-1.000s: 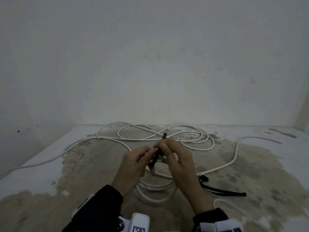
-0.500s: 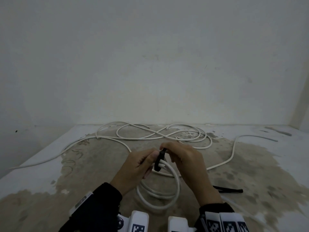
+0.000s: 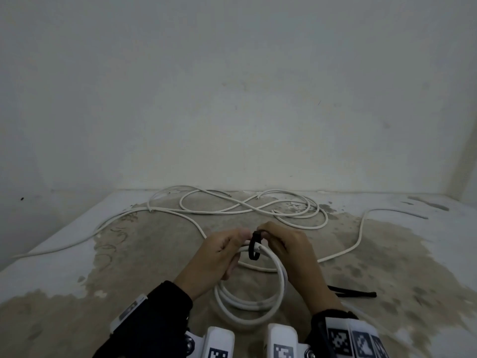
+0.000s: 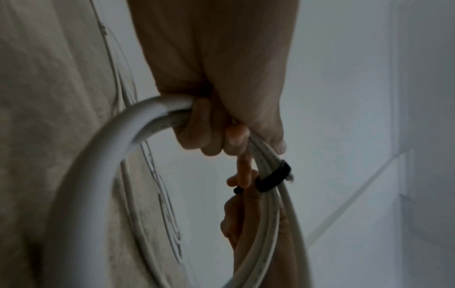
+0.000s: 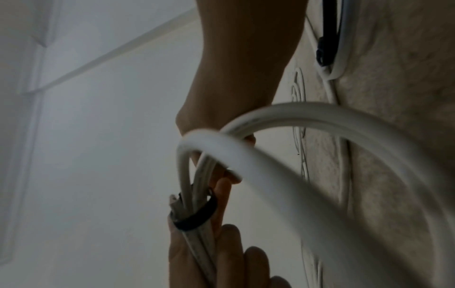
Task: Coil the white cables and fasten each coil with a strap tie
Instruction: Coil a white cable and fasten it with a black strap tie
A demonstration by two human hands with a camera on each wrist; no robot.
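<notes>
1. The round coil of thick white cable (image 3: 254, 293) hangs between both hands above the stained concrete floor (image 3: 129, 267), a narrow black strap tie (image 3: 254, 248) looped round its top.
2. The left hand (image 3: 219, 257) grips the coil's strands; the right hand (image 3: 286, 251) pinches the strap.
3. Fastening is under way; next, cinch it snug, then coil the loose white cables (image 3: 245, 205) beyond.
</notes>
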